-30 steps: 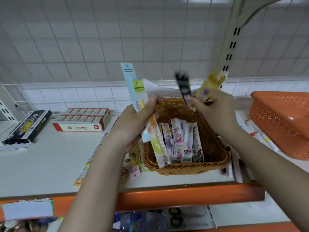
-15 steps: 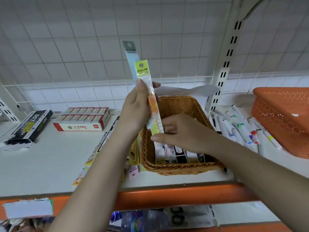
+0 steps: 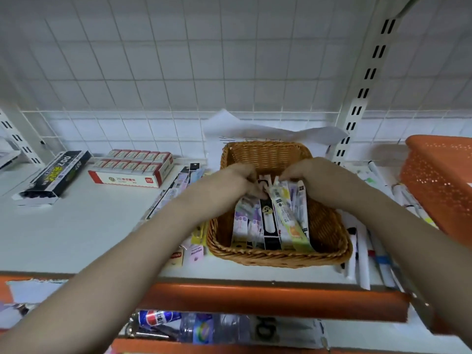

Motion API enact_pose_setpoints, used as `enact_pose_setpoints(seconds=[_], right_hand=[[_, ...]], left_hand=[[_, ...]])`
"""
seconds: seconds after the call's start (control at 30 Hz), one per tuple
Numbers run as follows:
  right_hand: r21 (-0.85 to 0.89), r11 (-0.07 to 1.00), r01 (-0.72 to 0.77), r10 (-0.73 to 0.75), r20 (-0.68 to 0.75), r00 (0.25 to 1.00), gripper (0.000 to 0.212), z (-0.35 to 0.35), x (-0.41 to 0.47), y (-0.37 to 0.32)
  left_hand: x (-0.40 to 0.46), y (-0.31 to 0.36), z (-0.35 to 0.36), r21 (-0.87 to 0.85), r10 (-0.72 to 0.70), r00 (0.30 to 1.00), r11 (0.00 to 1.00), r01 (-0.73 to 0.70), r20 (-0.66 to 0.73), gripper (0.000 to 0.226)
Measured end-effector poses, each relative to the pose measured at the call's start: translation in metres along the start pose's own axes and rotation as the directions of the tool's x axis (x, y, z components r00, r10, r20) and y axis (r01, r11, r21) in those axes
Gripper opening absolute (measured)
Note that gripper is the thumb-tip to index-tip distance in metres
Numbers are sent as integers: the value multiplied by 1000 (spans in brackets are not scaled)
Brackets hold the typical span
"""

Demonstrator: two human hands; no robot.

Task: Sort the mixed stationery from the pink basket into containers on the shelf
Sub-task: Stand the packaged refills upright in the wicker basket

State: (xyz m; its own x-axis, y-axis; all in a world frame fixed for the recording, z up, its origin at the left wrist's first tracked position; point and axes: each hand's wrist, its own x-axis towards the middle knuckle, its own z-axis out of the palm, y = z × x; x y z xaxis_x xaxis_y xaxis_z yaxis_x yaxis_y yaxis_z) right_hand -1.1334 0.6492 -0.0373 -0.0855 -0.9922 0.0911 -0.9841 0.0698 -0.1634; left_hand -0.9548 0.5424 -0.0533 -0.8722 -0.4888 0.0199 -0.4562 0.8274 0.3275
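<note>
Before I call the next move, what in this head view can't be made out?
- Fingertips of the left hand and right hand: hidden behind the hands' backs and the pen packets, so neither grip can be told.
- Orange basket: cut off by the right edge; contents unseen.
- Items under the shelf edge: blurred, partly hidden by it.
- Print on the packets: too small.

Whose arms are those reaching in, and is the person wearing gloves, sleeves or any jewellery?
They are the camera wearer's own. The left hand and right hand are bare, with no gloves. Both forearms are uncovered as far as the frame shows, with no sleeves, watch or bracelet in view. Rings cannot be made out.
</note>
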Motion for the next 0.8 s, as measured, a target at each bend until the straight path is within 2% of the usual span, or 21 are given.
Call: enact_pose_setpoints(seconds=[0.07, 0.1, 0.13, 0.2, 0.27, 0.3, 0.33, 0.37, 0.4, 0.43, 0.5, 0.57, 0.63, 0.7, 0.77, 0.8], right_hand=[[37, 999, 5, -1, -98, 995, 44, -4, -2, -9], [86, 996, 12, 4, -184, 983, 35, -7, -2, -17], [146, 989, 26, 13, -257, 966, 30, -10, -3, -27], [242, 969, 55, 31, -339, 940, 24, -16, -4, -56], [293, 953, 78, 40, -377, 925, 22, -19, -3, -87], [308, 949, 72, 51, -374, 926, 21, -20, -2, -102], [320, 946, 50, 74, -362, 929, 21, -19, 0, -116], [321, 947, 17, 105, -358, 928, 20, -17, 3, -129], [315, 949, -20, 141, -367, 919, 20, -14, 6, -141], [312, 948, -58, 181, -381, 907, 20, -10, 10, -153], [335, 931, -148, 268, -349, 898, 24, 0, 20, -174], [353, 888, -294, 376, -189, 907, 30, 12, 34, -193], [283, 857, -431, 448, 3, 894, 36, 23, 47, -210], [212, 843, -495, 475, 141, 869, 30, 34, 59, -223], [220, 793, -568, 522, 234, 820, 22, 48, 67, -228], [209, 764, -611, 558, 262, 787, 39, 57, 71, -226]], left_hand=[[-10, 0, -1, 126, 86, 996, 988, -86, 11, 46], [-21, -3, -4, 124, 147, 987, 983, -138, -66, 59], [-30, -8, -10, 73, 119, 981, 991, -109, -156, 65], [-46, -26, -15, -39, -43, 931, 999, 31, -363, 56], [-62, -47, -12, -145, -307, 824, 952, 271, -476, 35], [-68, -59, -6, -174, -461, 775, 886, 430, -433, 37], [-73, -68, -4, -170, -608, 727, 791, 587, -320, 51], [-75, -78, -1, -144, -710, 681, 704, 696, -178, 70], [-73, -86, 2, -106, -748, 660, 664, 741, -71, 88], [-69, -95, 4, -46, -743, 669, 668, 742, -4, 105], [-67, -106, 3, 69, -657, 750, 754, 653, 78, 129], [-71, -116, -2, 49, -575, 808, 817, 574, 129, 121], [-77, -129, -7, -42, -514, 843, 849, 526, 160, 111], [-84, -142, -14, -124, -477, 863, 858, 499, 166, 110], [-89, -151, -17, -153, -450, 878, 867, 473, 163, 101], [-91, -153, -18, -155, -448, 881, 869, 469, 151, 93]])
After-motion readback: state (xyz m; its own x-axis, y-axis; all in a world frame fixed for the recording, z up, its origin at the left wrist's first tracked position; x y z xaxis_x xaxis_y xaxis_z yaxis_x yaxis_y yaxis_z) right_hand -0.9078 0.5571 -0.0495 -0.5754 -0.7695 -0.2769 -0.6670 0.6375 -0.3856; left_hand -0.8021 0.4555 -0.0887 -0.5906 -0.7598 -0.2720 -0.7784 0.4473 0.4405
